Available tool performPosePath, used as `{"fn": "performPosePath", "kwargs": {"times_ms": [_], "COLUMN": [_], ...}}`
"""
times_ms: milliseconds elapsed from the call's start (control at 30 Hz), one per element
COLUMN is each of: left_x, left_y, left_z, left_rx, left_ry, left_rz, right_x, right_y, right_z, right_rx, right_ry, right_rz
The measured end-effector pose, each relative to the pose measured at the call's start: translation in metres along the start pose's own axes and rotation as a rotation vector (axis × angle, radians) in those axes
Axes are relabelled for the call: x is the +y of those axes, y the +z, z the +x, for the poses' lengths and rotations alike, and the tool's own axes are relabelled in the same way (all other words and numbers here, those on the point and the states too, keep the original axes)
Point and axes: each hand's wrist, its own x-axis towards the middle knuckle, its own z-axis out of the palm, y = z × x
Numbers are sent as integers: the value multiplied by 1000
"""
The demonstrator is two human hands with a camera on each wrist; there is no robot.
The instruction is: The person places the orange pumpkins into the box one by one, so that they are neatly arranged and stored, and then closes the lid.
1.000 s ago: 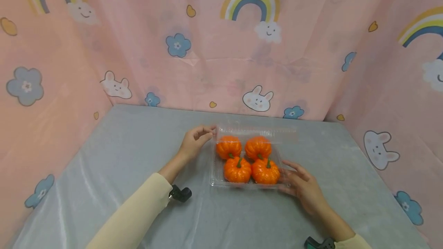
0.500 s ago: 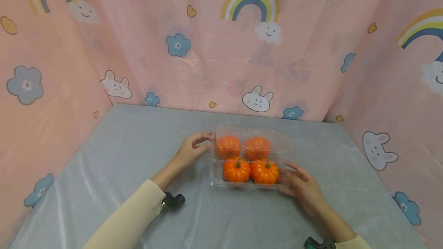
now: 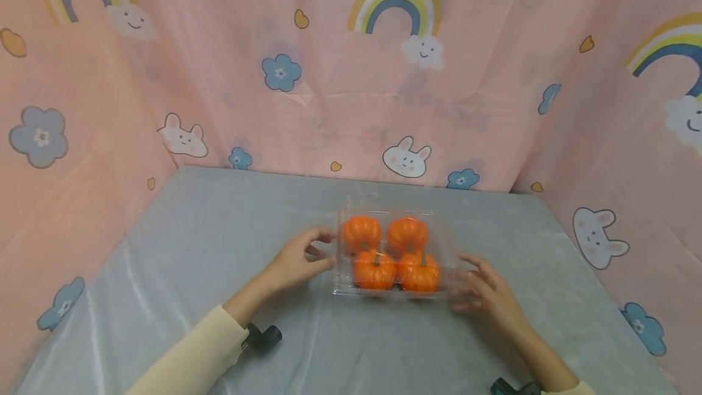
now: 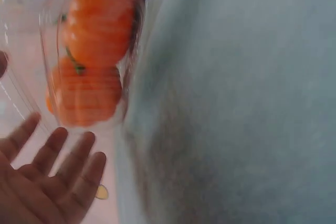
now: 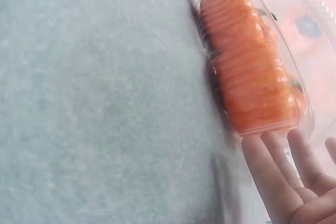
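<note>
Several small orange pumpkins (image 3: pixel 375 270) with green stems sit in two rows inside a clear plastic clamshell box (image 3: pixel 344 290). Its see-through lid (image 3: pixel 406 209) lies over all of them; whether it is fully closed cannot be made out. At the box's left side is my left hand (image 3: pixel 296 261), fingers spread and relaxed, the fingertips close to the wall. My right hand (image 3: pixel 488 291) is at the right side with extended fingers; in the right wrist view its fingertips (image 5: pixel 252 142) are at the box's end, and contact is hard to tell. Neither hand grips anything.
A grey cloth (image 3: pixel 219 218) covers the table under the box. Pink printed curtains (image 3: pixel 329 120) stand behind and on both sides. Dark wrist devices (image 3: pixel 263 339) are worn on both arms.
The clear lid has come down toward me, from over the back row to over all the pumpkins. My left hand has moved nearer with its fingers spreading; the right has shifted slightly right.
</note>
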Motion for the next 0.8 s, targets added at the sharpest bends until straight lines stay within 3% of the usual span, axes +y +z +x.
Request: {"fn": "performPosePath", "kwargs": {"times_ms": [133,267,567,800], "left_x": [7,10,16,14], "left_y": [7,18,40,50], "left_z": [-12,-21,-32,-35], "left_rx": [-28,-50,-54,11], "left_ry": [-28,-70,-188,-229], "left_rz": [29,-8,-318,-409], "right_x": [3,10,14,16], "right_y": [2,3,7,5], "right_z": [-2,-2,-3,-1], "right_rx": [-31,-66,-88,-184], "right_ry": [-66,-136,-83,-112], "right_rz": [-32,-30,-35,64]}}
